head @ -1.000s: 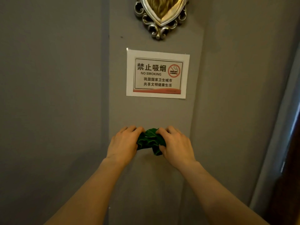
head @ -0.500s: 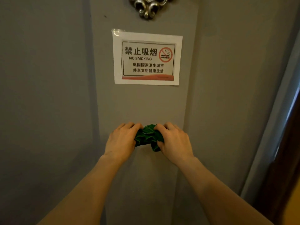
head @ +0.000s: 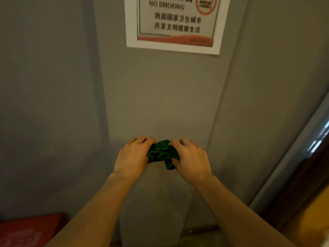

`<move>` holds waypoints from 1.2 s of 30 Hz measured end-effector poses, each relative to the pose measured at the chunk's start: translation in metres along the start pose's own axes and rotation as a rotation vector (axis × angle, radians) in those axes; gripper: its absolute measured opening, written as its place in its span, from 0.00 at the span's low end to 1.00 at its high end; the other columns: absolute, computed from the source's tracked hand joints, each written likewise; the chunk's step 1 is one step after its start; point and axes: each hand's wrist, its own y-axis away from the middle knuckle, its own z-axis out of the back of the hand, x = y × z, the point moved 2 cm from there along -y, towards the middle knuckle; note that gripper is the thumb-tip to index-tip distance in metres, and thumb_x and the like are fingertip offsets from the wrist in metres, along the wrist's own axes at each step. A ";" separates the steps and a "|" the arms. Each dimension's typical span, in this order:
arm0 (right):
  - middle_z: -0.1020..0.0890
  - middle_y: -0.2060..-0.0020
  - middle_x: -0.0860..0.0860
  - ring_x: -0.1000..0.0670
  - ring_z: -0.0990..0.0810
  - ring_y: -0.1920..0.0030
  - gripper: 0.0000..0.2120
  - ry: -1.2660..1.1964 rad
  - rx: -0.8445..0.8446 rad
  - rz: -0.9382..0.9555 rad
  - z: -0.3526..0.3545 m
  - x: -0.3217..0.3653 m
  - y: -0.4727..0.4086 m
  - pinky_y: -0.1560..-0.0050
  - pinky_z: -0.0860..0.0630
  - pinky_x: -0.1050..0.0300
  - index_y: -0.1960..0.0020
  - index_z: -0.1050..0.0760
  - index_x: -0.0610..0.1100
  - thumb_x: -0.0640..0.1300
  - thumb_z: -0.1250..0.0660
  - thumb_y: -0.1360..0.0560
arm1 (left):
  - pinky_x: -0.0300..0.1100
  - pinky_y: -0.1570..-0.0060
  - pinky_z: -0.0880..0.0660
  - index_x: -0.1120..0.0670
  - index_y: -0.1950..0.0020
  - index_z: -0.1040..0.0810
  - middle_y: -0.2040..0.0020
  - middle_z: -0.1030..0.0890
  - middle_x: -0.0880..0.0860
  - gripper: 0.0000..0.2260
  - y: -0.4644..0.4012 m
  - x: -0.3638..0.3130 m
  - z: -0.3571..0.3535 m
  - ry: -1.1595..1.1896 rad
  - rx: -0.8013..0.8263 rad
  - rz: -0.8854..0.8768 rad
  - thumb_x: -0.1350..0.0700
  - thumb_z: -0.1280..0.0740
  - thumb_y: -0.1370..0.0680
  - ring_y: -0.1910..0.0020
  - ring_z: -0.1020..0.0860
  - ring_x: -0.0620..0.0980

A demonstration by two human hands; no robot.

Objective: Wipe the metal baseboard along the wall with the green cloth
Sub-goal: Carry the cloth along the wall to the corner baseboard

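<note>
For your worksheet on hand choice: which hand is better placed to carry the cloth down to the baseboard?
Right, narrowly. Both hands grip the bunched cloth level, but the loose end hangs under the right hand, nearer the brown strip at the wall's foot. The left hand is farther from it.

A grey wall (head: 49,86) fills most of the view, with a projecting grey pillar (head: 160,104) at its centre. A white-bordered no-smoking sign (head: 175,25) is fixed flat to the pillar's upper part. A red object (head: 26,230) occupies the lower left corner. A pale frame strip (head: 292,157) and dark wood (head: 306,189) run diagonally at right.
</note>
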 end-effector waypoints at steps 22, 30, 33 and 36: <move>0.24 0.47 0.49 0.42 0.23 0.48 0.21 -0.049 0.329 -0.029 -0.201 -0.020 0.015 0.60 0.23 0.47 0.38 0.30 0.54 0.48 0.29 0.28 | 0.56 0.53 0.22 0.46 0.35 0.28 0.41 0.24 0.52 0.23 0.038 0.083 -0.186 0.076 0.303 0.105 0.62 0.30 0.27 0.42 0.25 0.59; 0.25 0.44 0.50 0.43 0.24 0.45 0.19 -0.146 0.471 -0.002 -0.311 -0.057 0.069 0.55 0.23 0.47 0.39 0.32 0.55 0.50 0.31 0.28 | 0.56 0.53 0.22 0.48 0.35 0.27 0.42 0.23 0.53 0.21 0.093 0.084 -0.296 0.095 0.411 0.185 0.62 0.32 0.26 0.43 0.26 0.59; 0.24 0.45 0.50 0.42 0.24 0.46 0.20 -0.154 0.519 -0.007 -0.361 -0.069 0.101 0.55 0.23 0.47 0.39 0.31 0.54 0.50 0.29 0.29 | 0.53 0.53 0.25 0.47 0.36 0.27 0.41 0.23 0.52 0.21 0.120 0.084 -0.348 0.098 0.452 0.209 0.62 0.31 0.27 0.43 0.26 0.58; 0.24 0.49 0.50 0.42 0.24 0.50 0.19 -0.160 0.563 -0.012 -0.416 -0.078 0.134 0.61 0.25 0.48 0.41 0.29 0.53 0.50 0.30 0.30 | 0.51 0.53 0.27 0.46 0.35 0.27 0.42 0.24 0.50 0.22 0.156 0.089 -0.405 0.130 0.492 0.230 0.61 0.31 0.27 0.44 0.26 0.57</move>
